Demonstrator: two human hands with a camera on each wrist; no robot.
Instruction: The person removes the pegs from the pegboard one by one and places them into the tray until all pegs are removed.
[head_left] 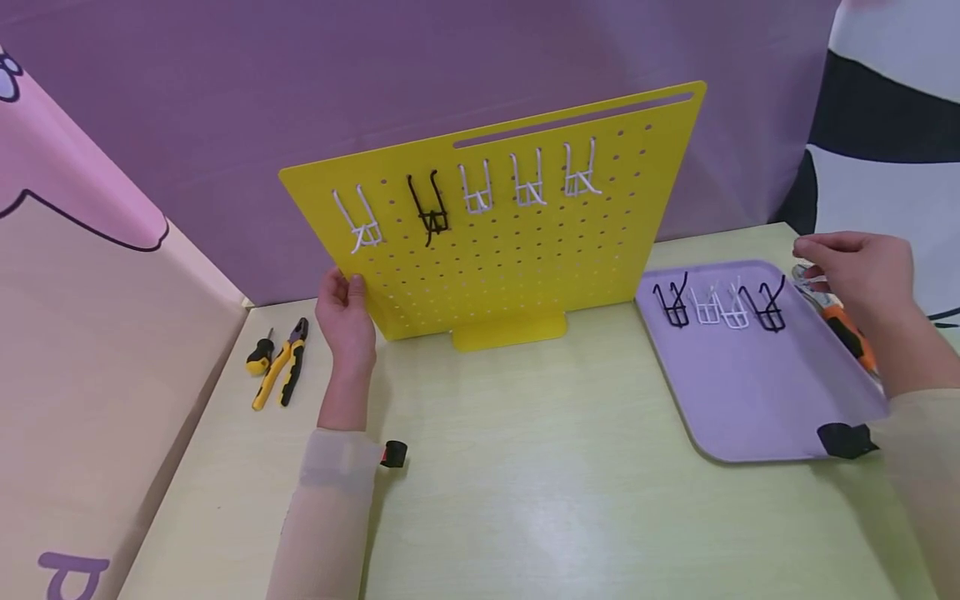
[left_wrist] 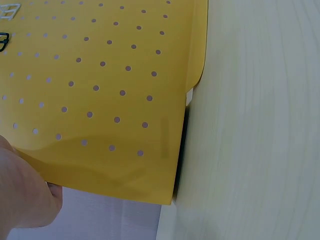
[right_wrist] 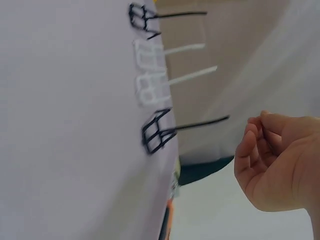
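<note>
A yellow pegboard (head_left: pixel 510 242) stands on its foot, with several white wire hooks (head_left: pixel 528 179) and one black wire hook (head_left: pixel 431 208) along its upper part. My left hand (head_left: pixel 348 321) grips the board's left edge, thumb at the front; the left wrist view shows the same hand (left_wrist: pixel 25 187) at the yellow edge. Over the right side of a lilac tray (head_left: pixel 750 392), my right hand (head_left: pixel 862 267) hovers with loosely curled fingers and nothing visible in them. Two black hooks (head_left: pixel 765 308) and two white hooks (head_left: pixel 733 310) lie on the tray, apart from that hand (right_wrist: pixel 280 160).
Yellow-and-black pliers (head_left: pixel 283 367) and a stubby screwdriver (head_left: pixel 260 356) lie on the table (head_left: pixel 525 467) at the left. An orange-handled tool (head_left: pixel 847 329) lies by the tray's right edge, partly hidden by my right hand. A purple backdrop (head_left: pixel 450 67) rises behind the board.
</note>
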